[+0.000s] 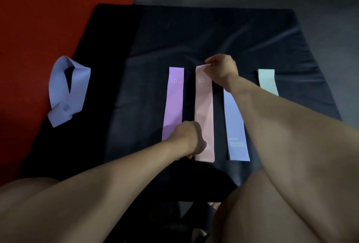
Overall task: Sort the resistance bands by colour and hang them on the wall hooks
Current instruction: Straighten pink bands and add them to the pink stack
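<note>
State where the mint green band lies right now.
In the head view, the mint green band lies flat at the mat's right side, beyond the blue band.

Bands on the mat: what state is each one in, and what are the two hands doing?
Purple band: flat, straight.
Pink band: flat, held at both ends.
Blue band: flat, partly under the right arm.
Mint band: flat, partly hidden.
Loose lavender band: crumpled, off the mat's edge.
Left hand: grips pink band's near end.
Right hand: pinches its far end.
</note>
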